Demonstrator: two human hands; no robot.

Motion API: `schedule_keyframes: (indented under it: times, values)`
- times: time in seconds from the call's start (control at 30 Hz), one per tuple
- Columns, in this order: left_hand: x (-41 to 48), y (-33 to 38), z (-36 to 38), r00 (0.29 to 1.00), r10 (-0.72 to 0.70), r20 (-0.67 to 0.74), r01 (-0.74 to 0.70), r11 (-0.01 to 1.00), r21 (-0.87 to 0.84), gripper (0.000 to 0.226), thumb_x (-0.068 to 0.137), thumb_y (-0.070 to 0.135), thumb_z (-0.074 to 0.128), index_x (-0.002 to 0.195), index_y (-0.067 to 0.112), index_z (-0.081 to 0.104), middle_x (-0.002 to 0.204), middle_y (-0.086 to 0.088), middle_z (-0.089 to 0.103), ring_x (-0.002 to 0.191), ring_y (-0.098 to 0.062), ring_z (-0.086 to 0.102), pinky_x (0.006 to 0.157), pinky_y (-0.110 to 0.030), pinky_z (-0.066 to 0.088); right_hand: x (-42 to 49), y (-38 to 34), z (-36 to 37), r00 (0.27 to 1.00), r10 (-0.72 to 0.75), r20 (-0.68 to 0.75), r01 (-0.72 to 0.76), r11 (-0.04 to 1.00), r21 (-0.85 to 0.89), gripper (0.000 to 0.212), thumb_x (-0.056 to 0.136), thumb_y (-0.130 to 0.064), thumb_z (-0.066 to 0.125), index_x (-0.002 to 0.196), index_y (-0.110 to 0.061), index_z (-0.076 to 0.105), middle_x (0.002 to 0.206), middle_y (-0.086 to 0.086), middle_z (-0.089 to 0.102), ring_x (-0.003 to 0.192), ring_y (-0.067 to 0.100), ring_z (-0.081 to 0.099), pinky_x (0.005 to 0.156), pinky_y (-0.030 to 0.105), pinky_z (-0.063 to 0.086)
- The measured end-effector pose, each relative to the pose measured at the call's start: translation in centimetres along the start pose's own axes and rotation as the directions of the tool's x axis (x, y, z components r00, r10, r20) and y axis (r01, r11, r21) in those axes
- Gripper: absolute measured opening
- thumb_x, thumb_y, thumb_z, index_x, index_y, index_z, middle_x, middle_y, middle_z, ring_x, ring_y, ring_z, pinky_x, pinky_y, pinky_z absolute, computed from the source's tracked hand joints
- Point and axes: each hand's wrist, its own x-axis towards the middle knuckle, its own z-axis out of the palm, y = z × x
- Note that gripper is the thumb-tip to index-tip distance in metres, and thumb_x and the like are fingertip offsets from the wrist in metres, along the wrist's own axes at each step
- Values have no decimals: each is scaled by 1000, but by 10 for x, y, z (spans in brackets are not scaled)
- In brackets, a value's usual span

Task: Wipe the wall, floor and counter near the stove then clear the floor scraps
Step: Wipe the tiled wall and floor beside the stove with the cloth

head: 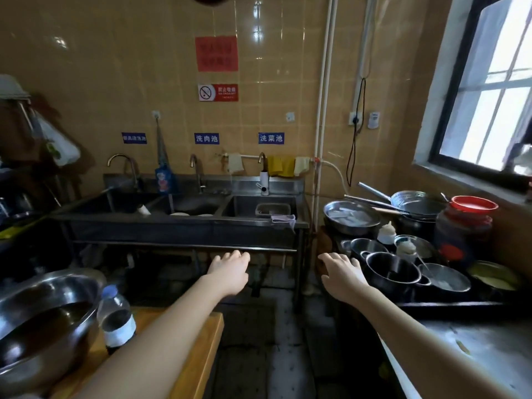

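My left hand (230,269) and my right hand (341,273) are both stretched out in front of me, palms down, fingers apart, holding nothing. They hover above the grey tiled floor (267,355), in front of the steel triple sink (184,223). A pale purple cloth (283,219) is draped over the sink's front right corner. Yellow cloths (280,166) hang on a rail on the tan tiled wall (115,67). The steel counter (475,349) runs along the right, under my right forearm.
Pots, bowls and a strainer (444,279) crowd the dark stove area at right, with a red-lidded jar (463,226). At left a wooden table (198,349) carries a large steel bowl (43,321) and a plastic bottle (116,318). A window (495,90) is upper right.
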Motion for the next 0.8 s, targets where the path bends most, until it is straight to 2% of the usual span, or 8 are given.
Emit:
schedule_keyframes:
  times: [0.13, 0.37, 0.8]
  values:
    - [92, -3, -1, 1000, -1, 7, 1, 1000, 14, 38, 96, 24, 40, 133, 17, 38, 136, -8, 44, 125, -28, 43, 104, -44, 32, 95, 25, 12, 1000, -1, 3, 1, 1000, -9, 47, 85, -24, 51, 131, -23, 42, 135, 1, 48, 129, 23, 37, 105, 42, 28]
    - [246, -5, -10, 996, -11, -88, 7, 999, -47, 35, 97, 26, 41, 131, 18, 41, 133, -6, 46, 120, -26, 46, 100, -41, 35, 245, 68, 14, 1000, 8, 0, -8, 999, -42, 46, 85, -21, 49, 131, -21, 43, 133, 3, 48, 129, 24, 38, 104, 42, 29]
    - [438, -57, 41, 999, -27, 18, 28, 998, -58, 33, 97, 24, 40, 128, 16, 43, 130, -7, 47, 122, -27, 45, 101, -42, 35, 426, 100, 85, 994, 20, 108, -15, 998, -54, 46, 87, -21, 50, 132, -19, 41, 132, 4, 49, 127, 25, 40, 106, 42, 29]
